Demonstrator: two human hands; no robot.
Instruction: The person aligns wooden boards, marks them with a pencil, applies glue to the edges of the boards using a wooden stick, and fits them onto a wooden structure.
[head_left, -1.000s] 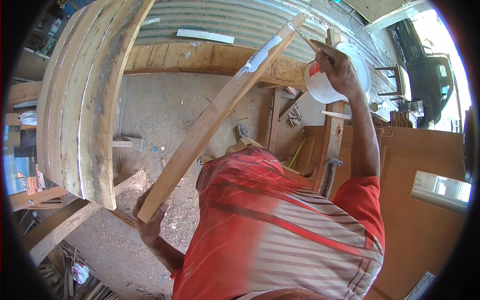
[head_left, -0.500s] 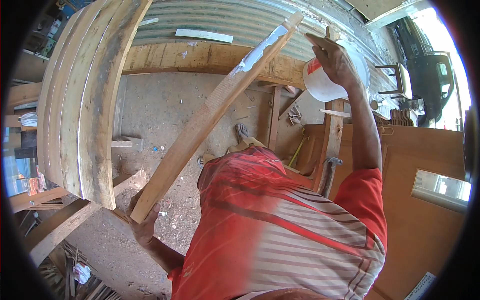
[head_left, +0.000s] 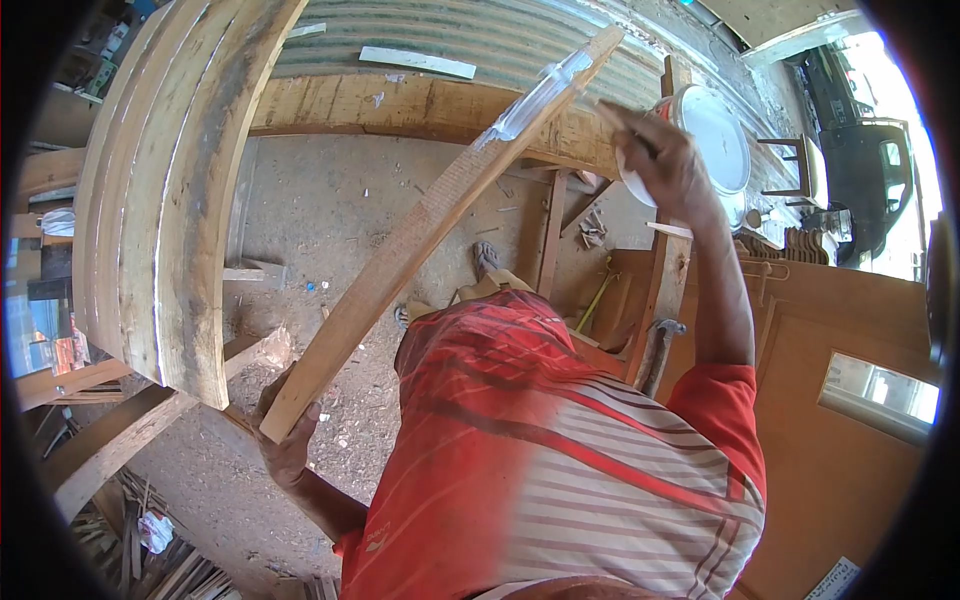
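Since half a second ago, the right hand (head_left: 668, 165) has come down, nearer the person, and the paste (head_left: 537, 97) looks more ridged. Its fingers are closed around a thin stick (head_left: 608, 112), blurred, whose tip points toward the board's far end; the tip stands just beside the paste, apart from it.

Board (head_left: 425, 220) and left hand (head_left: 287, 452) meet at the near end: fingers wrap the left side and the thumb shows at the right, grasping it from below. From there the board slants up and to the right, crossing over the beam's near and far edges, its far end above the corrugated sheet (head_left: 500, 50). Whether it rests on the beam (head_left: 325, 108) cannot be told. The paste lies on its upper face, near the far end.

Beside the beam's right end is a bucket (head_left: 725, 135), partly behind the right hand. A white strip (head_left: 418, 62) lies on the sheet, near the beam's far edge. At the beam's left end is a stack (head_left: 195, 200) of thick planks. A hammer (head_left: 658, 350) is at the post (head_left: 668, 275), near the person's right side.
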